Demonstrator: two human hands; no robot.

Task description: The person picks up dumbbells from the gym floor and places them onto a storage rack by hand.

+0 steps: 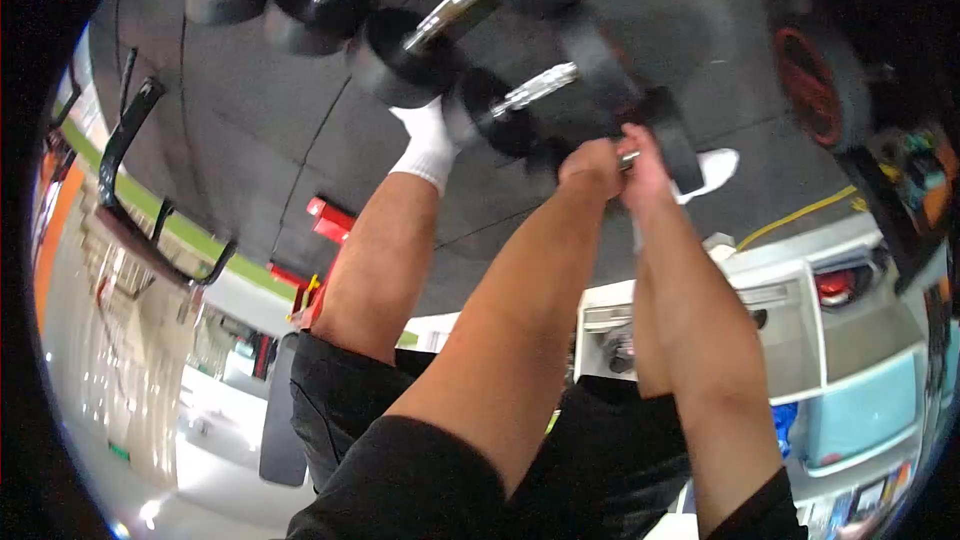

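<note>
- Head view: the picture was turned nearly upside down, with the dark rubber floor filling the upper half and the person's own legs and arms running up from the bottom edge.
- Both hands met just right of centre in the upper part of the frame. The left hand was curled shut over the handle of a dumbbell, and the right hand was closed on the same handle, touching the left.
- Only a sliver of bright metal showed between the two hands; the dumbbell's dark head stood just right of them, and the other head was hidden behind the left hand.
- Judged from its thick dark heads, the dumbbell would be heavy, stiff and unyielding. The handle was the place to take it, since the heads looked too broad to grip.
- A row of dumbbells with chrome handles ran along the floor from the upper left toward the centre; the nearest one lay just left of the hands.
- A foot in a white sock stood beside that row, and a white shoe showed just right of the held dumbbell.
- Weight plates with red rings stood at the upper right, and a yellow cable trailed across the floor below them.
- Black shorts covered the bottom of the frame.
</note>
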